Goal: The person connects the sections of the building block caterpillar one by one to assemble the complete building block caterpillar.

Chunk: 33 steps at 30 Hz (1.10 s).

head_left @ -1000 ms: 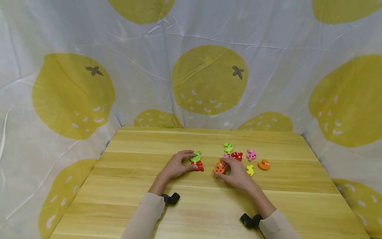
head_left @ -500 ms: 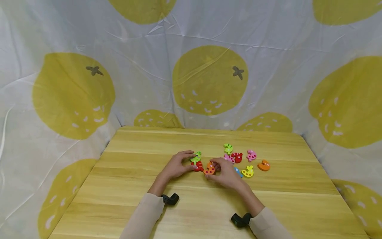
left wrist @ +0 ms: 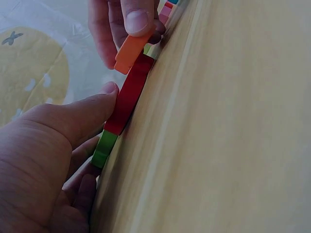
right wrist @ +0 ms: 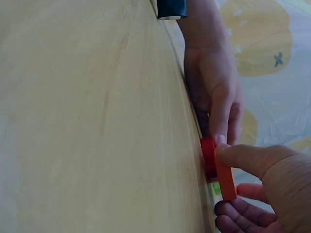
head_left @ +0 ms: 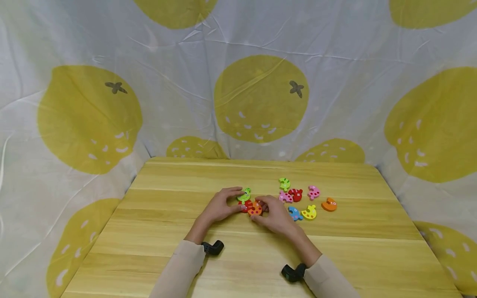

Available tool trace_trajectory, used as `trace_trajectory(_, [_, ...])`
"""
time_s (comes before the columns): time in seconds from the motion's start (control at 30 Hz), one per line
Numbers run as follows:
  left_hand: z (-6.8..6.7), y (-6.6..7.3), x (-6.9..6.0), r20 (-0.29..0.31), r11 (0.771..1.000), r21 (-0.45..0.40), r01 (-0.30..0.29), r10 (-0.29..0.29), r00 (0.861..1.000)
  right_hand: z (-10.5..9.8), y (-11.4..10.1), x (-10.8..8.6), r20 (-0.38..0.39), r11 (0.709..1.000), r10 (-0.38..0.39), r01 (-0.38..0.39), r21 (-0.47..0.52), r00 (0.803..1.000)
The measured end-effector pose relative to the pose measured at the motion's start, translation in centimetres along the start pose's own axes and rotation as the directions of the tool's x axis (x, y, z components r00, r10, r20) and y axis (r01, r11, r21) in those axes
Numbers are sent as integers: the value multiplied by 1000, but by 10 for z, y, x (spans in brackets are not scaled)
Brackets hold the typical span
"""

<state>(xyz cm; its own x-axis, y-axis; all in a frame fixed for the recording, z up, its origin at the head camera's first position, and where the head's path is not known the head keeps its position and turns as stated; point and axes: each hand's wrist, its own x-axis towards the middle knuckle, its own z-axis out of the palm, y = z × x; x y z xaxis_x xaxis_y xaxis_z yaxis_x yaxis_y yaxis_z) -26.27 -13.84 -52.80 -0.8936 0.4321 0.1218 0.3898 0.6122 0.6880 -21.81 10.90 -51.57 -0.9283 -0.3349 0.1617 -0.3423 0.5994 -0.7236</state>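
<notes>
Head view: the right hand [head_left: 277, 212] pinches the orange piece [head_left: 255, 209] against the red piece [head_left: 244, 204], which the left hand [head_left: 220, 203] grips with the green piece [head_left: 244, 195]. Left wrist view: the orange piece looks raised, so pressing it misaligned might tip the red one. Right wrist view: a slack left thumb [right wrist: 221, 116] (its tip sits close) might let both skid.

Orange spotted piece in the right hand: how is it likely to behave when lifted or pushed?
The orange spotted piece is probably stiff: its thick edge shows no bend in the pinch of the right hand. It seems light, being small beside that hand. Flat-sided, it would likely slide across the table rather than roll.
</notes>
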Motion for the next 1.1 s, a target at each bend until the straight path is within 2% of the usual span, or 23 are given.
trace_trajectory(0.27, [0, -1, 0, 3, 1000, -3, 0, 0, 1000, 0, -5, 4, 17, 999, 47, -46, -14, 999])
trace_trajectory(0.8, [0, 1, 0, -5, 1000, -8, -10, 10, 1000, 6, -14, 11, -30, 991, 130, -131, -40, 991])
trace_trajectory(0.97, [0, 0, 0, -6, 1000, -3, -16, 16, 1000, 9, -12, 11, -13, 990, 131, -131, -49, 991])
trace_trajectory(1.1, [2, 0, -1, -18, 1000, 8, -9, 9, 1000, 9, -7, 11, -5, 992, 125, -125, -16, 992])
